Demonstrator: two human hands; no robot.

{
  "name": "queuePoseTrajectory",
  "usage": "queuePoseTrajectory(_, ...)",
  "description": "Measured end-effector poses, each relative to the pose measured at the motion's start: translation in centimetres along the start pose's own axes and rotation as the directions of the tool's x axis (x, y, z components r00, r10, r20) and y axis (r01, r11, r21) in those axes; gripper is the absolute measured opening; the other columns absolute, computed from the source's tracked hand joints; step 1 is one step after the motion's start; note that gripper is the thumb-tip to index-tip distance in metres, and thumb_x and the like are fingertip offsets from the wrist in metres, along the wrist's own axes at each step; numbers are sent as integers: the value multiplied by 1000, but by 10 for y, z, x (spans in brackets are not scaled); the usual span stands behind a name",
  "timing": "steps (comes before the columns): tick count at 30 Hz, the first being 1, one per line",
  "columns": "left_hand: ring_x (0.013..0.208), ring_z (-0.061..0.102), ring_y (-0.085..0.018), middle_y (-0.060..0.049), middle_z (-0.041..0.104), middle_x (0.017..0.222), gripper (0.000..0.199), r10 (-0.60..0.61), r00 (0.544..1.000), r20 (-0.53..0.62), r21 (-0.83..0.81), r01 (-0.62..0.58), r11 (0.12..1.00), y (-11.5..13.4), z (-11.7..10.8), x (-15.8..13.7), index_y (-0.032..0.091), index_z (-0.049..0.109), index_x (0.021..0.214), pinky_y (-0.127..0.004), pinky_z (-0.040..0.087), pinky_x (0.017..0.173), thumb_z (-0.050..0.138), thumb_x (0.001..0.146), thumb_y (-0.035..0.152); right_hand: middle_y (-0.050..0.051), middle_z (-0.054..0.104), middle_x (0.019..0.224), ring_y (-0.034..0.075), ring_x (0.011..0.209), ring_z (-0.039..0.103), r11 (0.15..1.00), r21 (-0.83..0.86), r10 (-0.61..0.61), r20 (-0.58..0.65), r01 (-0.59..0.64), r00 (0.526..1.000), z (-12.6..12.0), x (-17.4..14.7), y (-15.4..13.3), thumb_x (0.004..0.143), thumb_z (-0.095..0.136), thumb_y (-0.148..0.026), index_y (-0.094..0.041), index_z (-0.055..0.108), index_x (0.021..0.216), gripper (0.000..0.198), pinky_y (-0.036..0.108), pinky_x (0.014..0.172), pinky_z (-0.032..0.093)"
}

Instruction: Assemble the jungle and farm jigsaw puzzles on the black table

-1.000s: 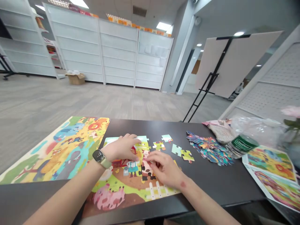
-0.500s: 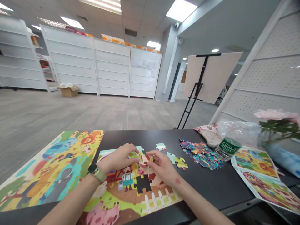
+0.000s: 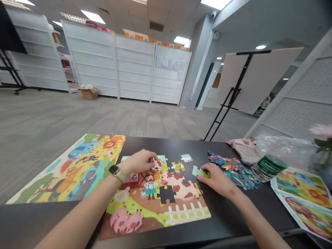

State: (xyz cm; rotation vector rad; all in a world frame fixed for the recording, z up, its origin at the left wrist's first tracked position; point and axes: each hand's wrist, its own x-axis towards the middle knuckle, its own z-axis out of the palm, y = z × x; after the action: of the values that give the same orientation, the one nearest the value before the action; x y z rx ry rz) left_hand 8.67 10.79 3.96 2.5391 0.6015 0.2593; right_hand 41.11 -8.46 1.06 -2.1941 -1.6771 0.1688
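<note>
A partly assembled farm jigsaw puzzle (image 3: 153, 214) lies on the black table, with a dark piece-shaped gap beside the farmer figure. My left hand (image 3: 140, 162), wearing a watch, is over its upper part. Its curled fingers hold a brown-and-white puzzle piece (image 3: 157, 166), partly hidden. To the right of the puzzle, my right hand (image 3: 217, 178) has its fingers closed on a yellow-green puzzle piece (image 3: 206, 174), which lies by a pale blue piece (image 3: 196, 171). Another pale piece (image 3: 186, 158) lies farther back, and a green-and-yellow piece (image 3: 178, 166) sits at the puzzle's top edge.
A finished animal puzzle (image 3: 88, 166) lies at the left. On the right are a pile of dark colourful pieces (image 3: 233, 167), a green-labelled bottle (image 3: 269, 166), printed picture sheets (image 3: 303, 200) and a flower (image 3: 321, 130). An easel (image 3: 234, 91) stands beyond the table (image 3: 166, 143).
My right hand has moved right, away from my left hand and the brown-and-white piece, to the loose yellow-green piece. My left hand stays over the puzzle's top. The view has shifted.
</note>
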Motion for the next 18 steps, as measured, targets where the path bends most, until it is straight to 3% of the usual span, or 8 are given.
queuePoseTrajectory(3, 73, 66, -18, -4, 73, 82, 25, -8, 1000, -9, 44, 8, 999, -2, -4, -1, 17, 72, 101, -24, 44, 64, 55, 84, 22, 11, 70, 105, 29, 99, 66, 993, 120, 4, 17, -6, 1000, 4, 4, 2, 72, 73, -45, -18, 70, 102, 40, 41, 91, 50)
queuePoseTrajectory(6, 74, 67, -19, -5, 73, 82, 25, -25, 1000, -13, 83, 26, 996, -6, -6, -2, 16, 73, 101, -24, 43, 64, 56, 84, 23, 9, 70, 108, 26, 102, 65, 973, 232, 15, -48, -3, 999, 11, 7, -4, 76, 69, -44, -19, 66, 111, 43, 39, 92, 50)
queuePoseTrajectory(10, 74, 67, -19, -5, 73, 82, 24, -37, 999, 3, 111, 37, 993, -10, -8, -3, 17, 72, 99, -24, 43, 64, 55, 85, 24, 8, 70, 104, 26, 102, 65, 970, 242, 25, -138, 9, 990, 20, 7, -5, 76, 71, -45, -21, 64, 115, 47, 43, 94, 49)
queuePoseTrajectory(15, 74, 66, -19, -6, 73, 84, 24, -38, 999, -15, 119, 40, 992, -10, -8, -5, 18, 72, 97, -25, 43, 64, 53, 86, 26, 12, 69, 115, 24, 104, 66, 856, 516, 140, -268, 20, 953, 19, 8, 19, 85, 51, -40, -19, 59, 124, 45, 40, 89, 54)
queuePoseTrajectory(18, 75, 66, -19, -6, 73, 85, 23, -42, 999, -13, 134, 43, 990, -9, -9, -5, 18, 72, 96, -24, 43, 64, 53, 87, 26, 13, 72, 110, 26, 105, 67, 842, 540, 202, -294, -12, 934, 15, 3, 35, 79, 46, -31, -18, 65, 116, 43, 44, 92, 53)
